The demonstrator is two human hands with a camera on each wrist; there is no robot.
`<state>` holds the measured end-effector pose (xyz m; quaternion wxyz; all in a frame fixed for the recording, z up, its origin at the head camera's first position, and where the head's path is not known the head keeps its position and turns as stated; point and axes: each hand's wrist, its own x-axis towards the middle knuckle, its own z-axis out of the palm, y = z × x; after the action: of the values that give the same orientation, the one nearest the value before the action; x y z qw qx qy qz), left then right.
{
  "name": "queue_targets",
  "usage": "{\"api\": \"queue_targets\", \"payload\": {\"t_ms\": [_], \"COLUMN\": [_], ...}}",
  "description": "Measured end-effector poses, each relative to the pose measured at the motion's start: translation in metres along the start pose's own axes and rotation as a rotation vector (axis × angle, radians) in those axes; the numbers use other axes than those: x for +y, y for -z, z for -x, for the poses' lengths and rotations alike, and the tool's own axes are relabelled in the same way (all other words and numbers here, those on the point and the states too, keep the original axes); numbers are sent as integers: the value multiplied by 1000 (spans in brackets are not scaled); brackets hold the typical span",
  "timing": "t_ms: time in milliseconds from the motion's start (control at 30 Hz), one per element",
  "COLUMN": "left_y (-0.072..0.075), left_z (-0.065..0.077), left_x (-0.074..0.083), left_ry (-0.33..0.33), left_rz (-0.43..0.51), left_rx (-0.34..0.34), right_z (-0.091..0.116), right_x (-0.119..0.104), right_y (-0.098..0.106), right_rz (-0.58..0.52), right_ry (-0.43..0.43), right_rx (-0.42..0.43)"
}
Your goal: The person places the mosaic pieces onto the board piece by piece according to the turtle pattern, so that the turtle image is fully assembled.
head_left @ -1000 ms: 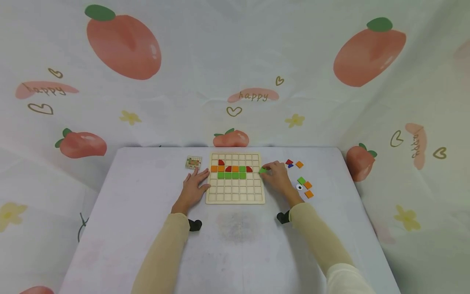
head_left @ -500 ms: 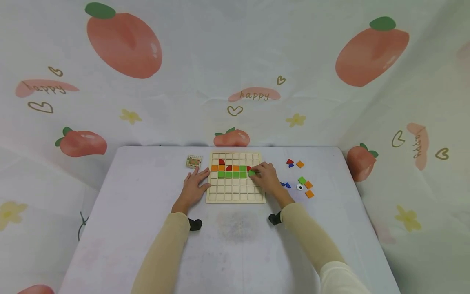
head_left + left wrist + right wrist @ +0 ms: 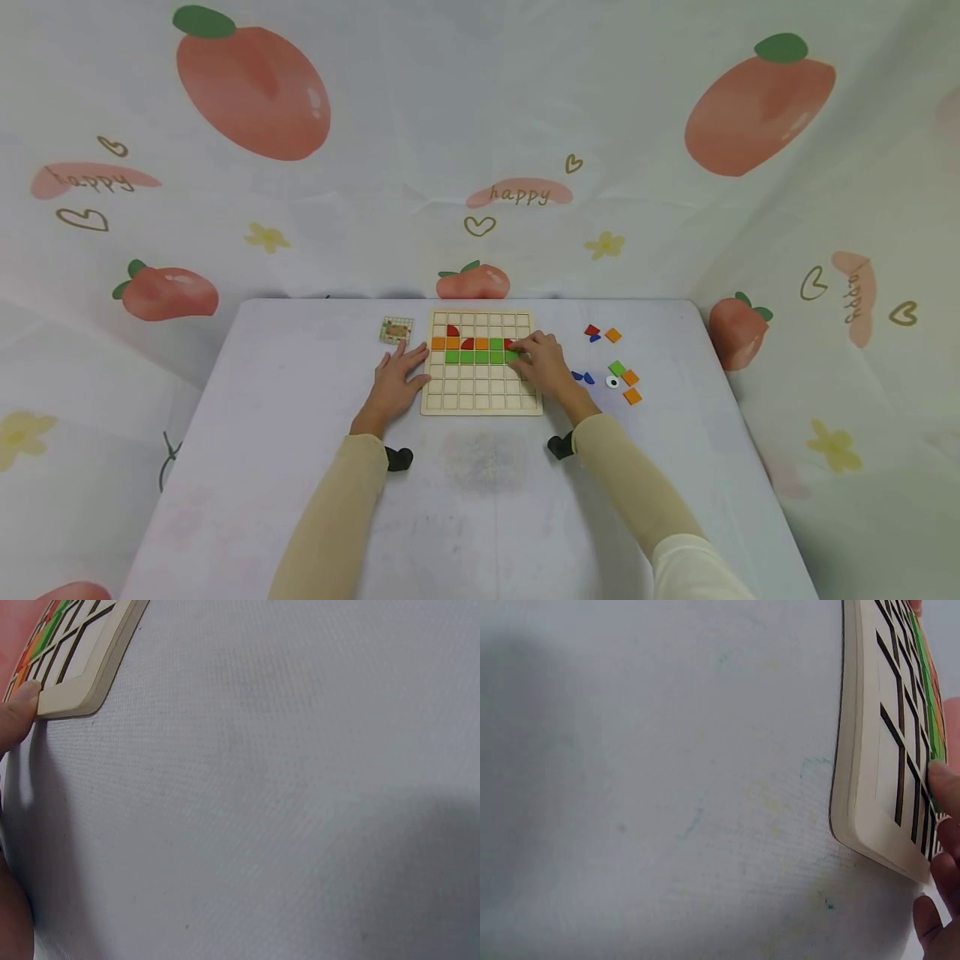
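A pale wooden grid board [image 3: 480, 402] lies on the table, with orange, red and green tiles set in its cells. My right hand [image 3: 549, 367] is over the board's right side, thumb and fingertips on a green square tile [image 3: 512, 356] at the right end of the green row. In the right wrist view the thumb [image 3: 943, 784] touches the green row; the fingers partly hide the tile. At the board's left edge rests my left hand [image 3: 393, 385], fingers spread, holding nothing. Its thumb [image 3: 22, 709] touches the board's edge in the left wrist view.
A small pattern card [image 3: 396, 330] lies by the left fingertips. Right of the board are loose pieces: a green square [image 3: 617, 368], orange squares [image 3: 632, 397], a red piece [image 3: 592, 330], blue pieces [image 3: 588, 378] and a white ring-shaped disc [image 3: 612, 382].
My right hand has carried the green tile leftward from beyond the board's right edge onto the board. The tile now lines up with the green row. My left hand has stayed put.
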<state>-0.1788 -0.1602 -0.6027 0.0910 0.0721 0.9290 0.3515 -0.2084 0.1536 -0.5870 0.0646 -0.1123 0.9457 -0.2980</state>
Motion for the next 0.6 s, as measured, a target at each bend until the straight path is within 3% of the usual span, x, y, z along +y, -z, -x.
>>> {"api": "queue_targets", "payload": {"t_ms": [367, 600], "left_y": [-1, 1], "left_z": [1, 2], "left_x": [1, 2], "left_ry": [14, 3], "left_rz": [13, 0], "left_rx": [-13, -7], "right_z": [1, 8], "right_x": [3, 3], "right_y": [-2, -4], "right_rz": [-27, 141], "right_ry": [-22, -41], "right_rx": [2, 86]}}
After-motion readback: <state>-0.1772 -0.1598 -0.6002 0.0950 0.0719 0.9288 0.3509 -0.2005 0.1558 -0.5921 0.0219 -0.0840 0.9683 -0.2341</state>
